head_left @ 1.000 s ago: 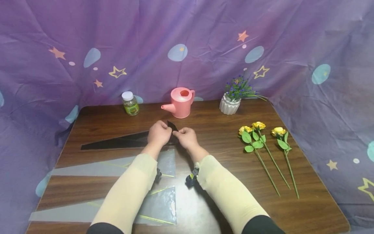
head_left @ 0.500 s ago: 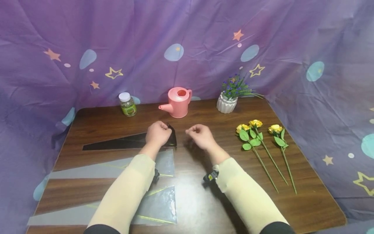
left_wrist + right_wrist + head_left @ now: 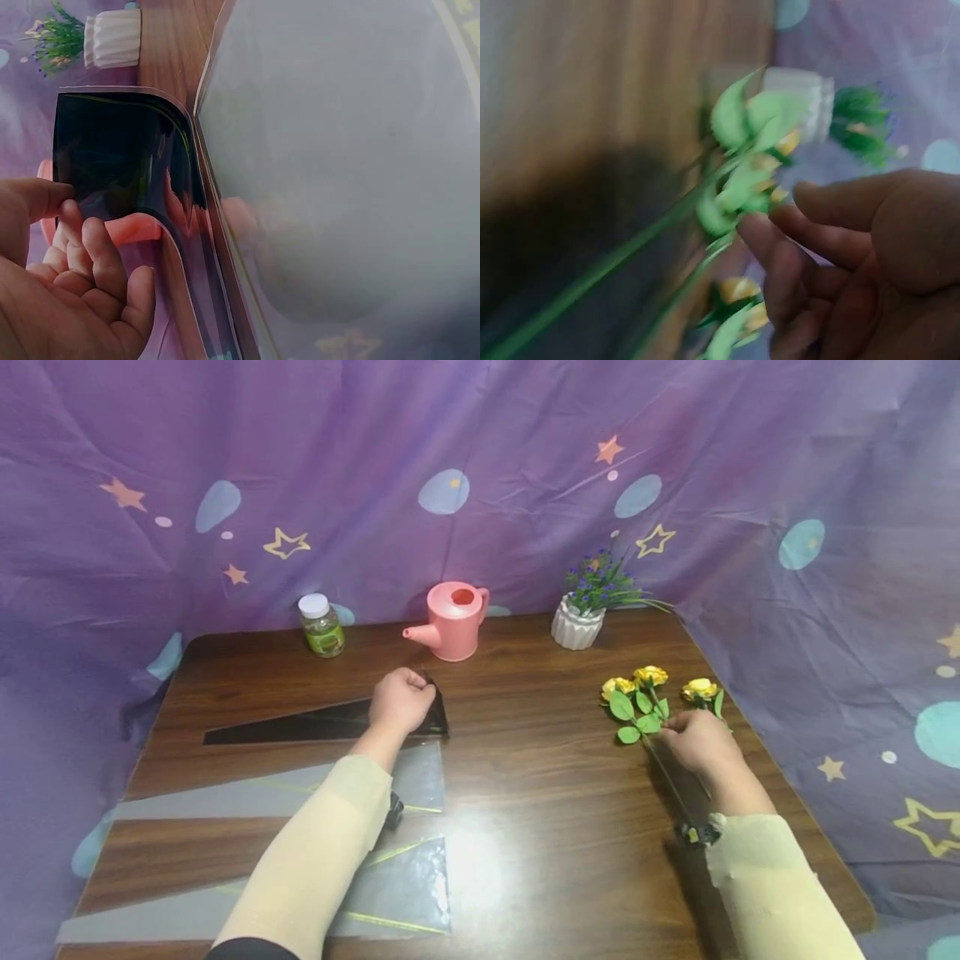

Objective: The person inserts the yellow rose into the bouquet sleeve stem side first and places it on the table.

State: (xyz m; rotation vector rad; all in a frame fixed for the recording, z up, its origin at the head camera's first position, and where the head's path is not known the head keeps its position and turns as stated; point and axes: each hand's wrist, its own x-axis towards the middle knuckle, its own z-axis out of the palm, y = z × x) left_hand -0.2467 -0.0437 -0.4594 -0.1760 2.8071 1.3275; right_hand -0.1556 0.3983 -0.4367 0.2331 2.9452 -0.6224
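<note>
My left hand (image 3: 402, 700) pinches the upper edge of a black tapered plastic flower sleeve (image 3: 300, 725) between thumb and forefinger. Its wide right end lifts off the wooden table; in the left wrist view the raised black film (image 3: 112, 150) curves upward. On the right lie three artificial yellow roses: two close together, a left rose (image 3: 617, 690) and a middle rose (image 3: 650, 677), and a right rose (image 3: 700, 690) apart. My right hand (image 3: 705, 743) is over their stems, fingers loosely bent. The right wrist view is blurred; its fingertips (image 3: 754, 229) come close to a stem, with nothing visibly held.
Two clear tapered sleeves with yellow lines, one farther (image 3: 423, 777) and one nearer (image 3: 405, 885), lie at front left. Along the back stand a white-lidded jar (image 3: 323, 631), a pink watering can (image 3: 456, 625) and a white pot (image 3: 577, 625) with a purple-flowered plant.
My right hand has let go of the black sleeve and moved right to the roses. The left hand stays on the sleeve's edge in about the same place.
</note>
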